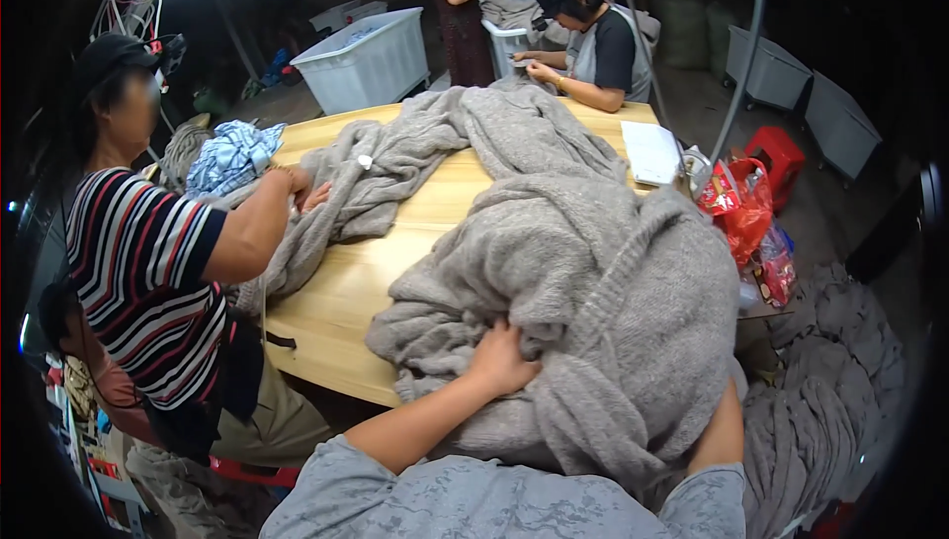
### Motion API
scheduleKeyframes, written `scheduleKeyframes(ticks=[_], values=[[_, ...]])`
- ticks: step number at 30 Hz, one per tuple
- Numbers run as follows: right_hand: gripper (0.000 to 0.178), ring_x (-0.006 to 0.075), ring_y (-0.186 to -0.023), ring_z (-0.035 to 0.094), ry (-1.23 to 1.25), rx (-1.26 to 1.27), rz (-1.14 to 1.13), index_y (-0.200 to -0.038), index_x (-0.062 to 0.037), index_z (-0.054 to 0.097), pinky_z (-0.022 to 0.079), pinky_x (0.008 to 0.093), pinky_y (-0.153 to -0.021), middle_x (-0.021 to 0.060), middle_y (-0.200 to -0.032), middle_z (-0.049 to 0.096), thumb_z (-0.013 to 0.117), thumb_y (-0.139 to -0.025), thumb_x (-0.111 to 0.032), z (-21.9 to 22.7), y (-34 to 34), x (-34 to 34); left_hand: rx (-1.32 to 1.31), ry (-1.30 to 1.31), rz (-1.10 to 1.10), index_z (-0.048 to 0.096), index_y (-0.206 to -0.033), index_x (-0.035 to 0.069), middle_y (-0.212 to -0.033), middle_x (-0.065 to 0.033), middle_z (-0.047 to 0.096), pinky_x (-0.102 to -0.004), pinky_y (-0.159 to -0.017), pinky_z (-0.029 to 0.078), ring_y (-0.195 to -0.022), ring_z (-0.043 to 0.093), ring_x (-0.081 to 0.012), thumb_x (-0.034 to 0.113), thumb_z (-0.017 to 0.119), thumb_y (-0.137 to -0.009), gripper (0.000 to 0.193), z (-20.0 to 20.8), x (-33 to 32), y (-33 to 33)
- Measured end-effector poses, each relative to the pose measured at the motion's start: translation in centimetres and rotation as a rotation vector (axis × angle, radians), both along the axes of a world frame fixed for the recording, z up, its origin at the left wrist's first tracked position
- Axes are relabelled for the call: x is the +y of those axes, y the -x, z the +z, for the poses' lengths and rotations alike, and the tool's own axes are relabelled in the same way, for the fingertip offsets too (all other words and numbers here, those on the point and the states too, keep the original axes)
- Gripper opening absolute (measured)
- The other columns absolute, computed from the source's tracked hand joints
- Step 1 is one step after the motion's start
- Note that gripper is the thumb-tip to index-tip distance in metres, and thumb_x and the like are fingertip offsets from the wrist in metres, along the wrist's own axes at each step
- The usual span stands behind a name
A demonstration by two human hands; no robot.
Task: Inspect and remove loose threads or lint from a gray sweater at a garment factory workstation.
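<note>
A large heap of grey knitted fabric (pixel 633 292) is bunched at the near side of the wooden table (pixel 341 287), right against my body. My left hand (pixel 504 359) presses into its front folds, fingers curled into the knit and the tips partly buried. At the right side of the heap my right forearm (pixel 724 425) goes in behind the cloth, which hides the right hand and its fingers. More grey knit (pixel 524 129) runs in a long swath over the far side of the table, round to a co-worker at the left.
The co-worker's hands (pixel 306 193) rest on the left stretch beside blue checked cloth (pixel 234 155). Across the table another person handles grey knit. White paper (pixel 650 151) and red bags (pixel 736 203) lie at the right; a lamp pole (pixel 748 54) rises there. Grey fabric (pixel 820 410) covers the floor at right.
</note>
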State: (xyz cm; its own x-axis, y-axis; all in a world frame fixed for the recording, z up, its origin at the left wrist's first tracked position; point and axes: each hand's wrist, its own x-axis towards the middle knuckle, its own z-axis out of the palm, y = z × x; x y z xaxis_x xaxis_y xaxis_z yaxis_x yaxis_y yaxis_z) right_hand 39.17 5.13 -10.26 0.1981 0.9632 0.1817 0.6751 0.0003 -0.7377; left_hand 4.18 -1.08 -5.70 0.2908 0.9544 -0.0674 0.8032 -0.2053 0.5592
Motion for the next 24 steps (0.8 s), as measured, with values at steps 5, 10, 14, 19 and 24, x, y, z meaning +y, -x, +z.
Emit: scheduleKeyframes(ticks=[5,10,14,19,24], values=[[0.063,0.0284,-0.107,0.051,0.205,-0.020,0.082,-0.129,-0.0035,0.041,0.040,0.0363,-0.093,0.0200,-0.118,0.054,0.068,-0.075,-0.021,-2.2,0.1,2.5,0.020,-0.021,0.108,0.041,-0.118,-0.003,-0.115,-0.0252,0.047,-0.0439,-0.089,0.044,-0.104,0.052,-0.0407,0.023,0.067,-0.061,0.068,4.0,-0.5,4.9],[0.063,0.0283,-0.105,0.052,0.294,0.048,0.043,-0.129,-0.0045,0.041,0.041,0.0361,-0.092,0.0210,-0.116,0.055,0.069,-0.074,-0.019,1.4,-3.0,-1.5,-0.029,-0.657,-0.029,0.057,-0.095,0.002,-0.098,-0.0177,0.055,-0.0390,-0.079,0.047,-0.090,0.058,-0.0334,0.004,0.066,-0.060,0.037,10.2,-2.6,8.9],[0.060,0.0205,-0.095,0.055,-0.124,0.147,-0.118,-0.124,-0.0047,0.046,0.047,0.0314,-0.081,0.0142,-0.102,0.057,0.070,-0.069,-0.014,8.4,-5.3,-1.8,-0.351,-0.663,-0.244,0.060,-0.082,0.002,-0.084,-0.0121,0.060,-0.0389,-0.076,0.047,-0.083,0.061,-0.0300,0.002,0.068,-0.063,0.020,13.4,-4.0,8.7],[0.066,0.0321,-0.116,0.048,-0.324,-0.329,0.158,-0.127,-0.0036,0.044,0.037,0.0364,-0.099,0.0197,-0.127,0.048,0.072,-0.068,-0.014,10.9,-1.2,3.2,-1.066,0.005,-0.774,0.060,-0.076,-0.001,-0.069,-0.0089,0.061,-0.0352,-0.065,0.049,-0.067,0.059,-0.0257,0.015,0.068,-0.079,0.018,15.6,-3.9,6.9],[0.040,0.0372,-0.098,0.059,0.229,-0.454,0.234,-0.108,0.0023,0.058,0.046,0.0410,-0.086,0.0251,-0.102,0.061,0.062,-0.077,-0.023,10.1,3.3,7.9,-0.693,-0.108,-1.015,0.060,-0.087,-0.001,-0.078,-0.0116,0.061,-0.0323,-0.060,0.046,-0.068,0.060,-0.0266,0.012,0.066,-0.077,0.017,18.4,-3.8,6.6]])
